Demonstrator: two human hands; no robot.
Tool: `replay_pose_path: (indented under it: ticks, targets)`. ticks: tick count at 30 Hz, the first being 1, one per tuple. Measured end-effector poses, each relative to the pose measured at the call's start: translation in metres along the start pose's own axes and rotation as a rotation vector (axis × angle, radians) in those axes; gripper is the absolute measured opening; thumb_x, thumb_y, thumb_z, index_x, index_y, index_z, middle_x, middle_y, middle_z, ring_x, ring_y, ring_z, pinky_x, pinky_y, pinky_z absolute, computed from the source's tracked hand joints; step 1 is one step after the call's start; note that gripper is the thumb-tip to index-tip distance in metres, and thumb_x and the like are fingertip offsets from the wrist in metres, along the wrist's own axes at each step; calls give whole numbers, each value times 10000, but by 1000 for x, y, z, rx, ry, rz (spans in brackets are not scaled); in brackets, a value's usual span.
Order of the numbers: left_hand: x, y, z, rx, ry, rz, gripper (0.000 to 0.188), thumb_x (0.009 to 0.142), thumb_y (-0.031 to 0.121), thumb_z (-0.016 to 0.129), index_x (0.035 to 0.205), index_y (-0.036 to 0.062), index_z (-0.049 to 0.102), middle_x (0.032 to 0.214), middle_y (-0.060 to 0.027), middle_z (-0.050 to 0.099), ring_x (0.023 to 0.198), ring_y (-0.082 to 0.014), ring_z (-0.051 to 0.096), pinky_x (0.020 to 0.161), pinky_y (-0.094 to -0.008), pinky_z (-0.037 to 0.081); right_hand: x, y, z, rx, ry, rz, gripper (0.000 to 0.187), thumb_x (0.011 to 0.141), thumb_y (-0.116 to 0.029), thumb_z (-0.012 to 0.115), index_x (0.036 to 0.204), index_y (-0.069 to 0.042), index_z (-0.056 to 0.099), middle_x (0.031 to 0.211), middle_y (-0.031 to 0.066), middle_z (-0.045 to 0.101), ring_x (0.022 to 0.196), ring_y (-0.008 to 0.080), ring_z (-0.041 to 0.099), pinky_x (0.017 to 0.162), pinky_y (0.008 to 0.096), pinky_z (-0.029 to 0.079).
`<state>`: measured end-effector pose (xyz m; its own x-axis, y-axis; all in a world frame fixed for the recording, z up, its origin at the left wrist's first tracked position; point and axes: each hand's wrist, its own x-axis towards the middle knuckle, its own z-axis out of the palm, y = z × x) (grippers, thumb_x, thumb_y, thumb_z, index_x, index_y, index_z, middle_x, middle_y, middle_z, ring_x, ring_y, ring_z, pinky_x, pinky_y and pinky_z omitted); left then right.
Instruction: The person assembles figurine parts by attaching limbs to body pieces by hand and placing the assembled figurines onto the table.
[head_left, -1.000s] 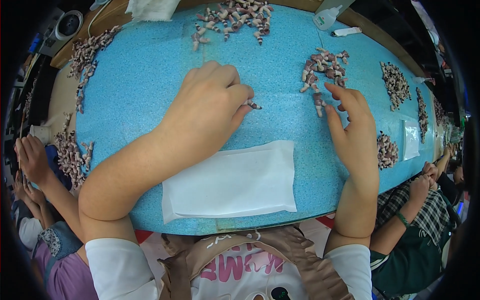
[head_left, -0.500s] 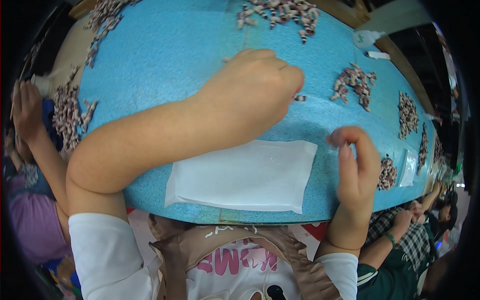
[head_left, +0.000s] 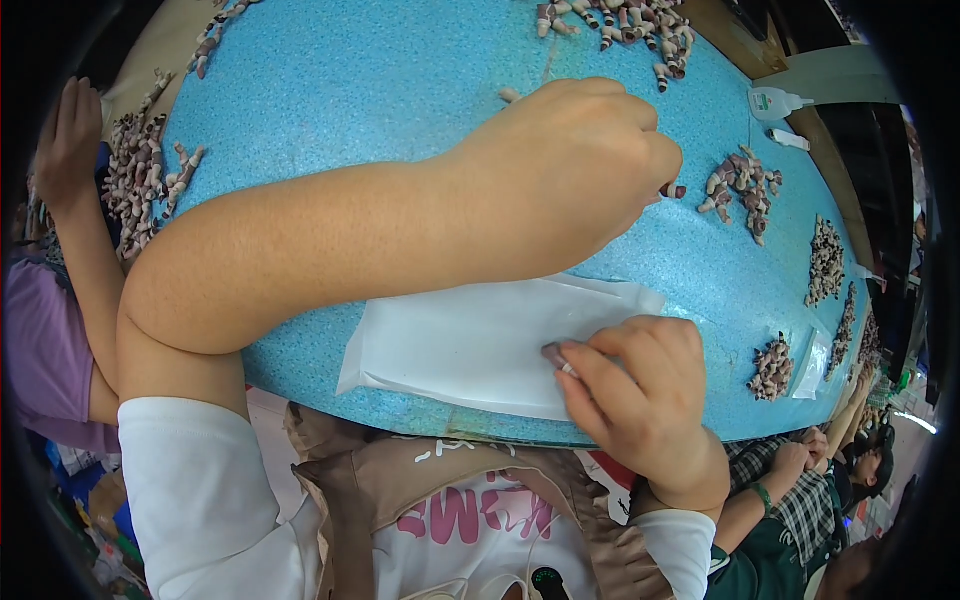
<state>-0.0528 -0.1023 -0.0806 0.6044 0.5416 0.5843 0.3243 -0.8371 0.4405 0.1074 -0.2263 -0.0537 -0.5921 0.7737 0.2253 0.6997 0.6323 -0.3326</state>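
Note:
My left hand (head_left: 585, 170) is closed over the blue table, its arm stretched across to the right. The end of a small brown-and-white banded piece (head_left: 674, 190) sticks out at its fingertips; the rest is hidden behind the hand. My right hand (head_left: 645, 395) pinches a small dark-and-white piece (head_left: 560, 358), partly covered by the fingers. It is above the right part of a flat white packet (head_left: 460, 350) lying at the table's near edge. A single pale piece (head_left: 510, 95) lies just beyond my left wrist.
On the blue table (head_left: 330, 90) are a far heap of banded figure-like pieces (head_left: 640, 25), a smaller heap (head_left: 742, 190) at right and another pile (head_left: 135, 185) at left. A squeeze bottle (head_left: 778, 103) stands far right. Co-workers sit on both sides, one's hand (head_left: 70, 140) at left.
My left hand has shifted right with the banded piece at its fingertips. My right hand has come down and left over the white packet, fingers pinched. The view has shifted slightly.

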Motion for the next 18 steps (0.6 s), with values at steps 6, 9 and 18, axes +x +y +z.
replay_pose_path:
  ticks: [6,9,18]
  targets:
    - [4,9,-7,-250,-11,-109,75,770,55,611,778,-20,612,739,-171,622,719,-324,612,665,-411,489,-5,13,-12,498,-74,160,166,735,-76,695,896,-64,657,820,38,605,699,186,558,604,312,416]
    - [8,16,-18,-580,-200,-340,125,831,80,654,927,13,609,739,-14,570,652,-94,531,589,-251,426,-16,23,-16,1112,37,489,151,825,-87,649,959,-19,633,918,70,654,742,156,598,635,278,471]
    - [10,32,-31,-1111,-510,-771,189,852,54,649,1024,-8,601,917,-23,616,834,-65,561,735,-202,461,-20,36,-21,1614,290,641,280,906,-203,581,1076,19,559,999,92,639,775,115,613,708,247,507]
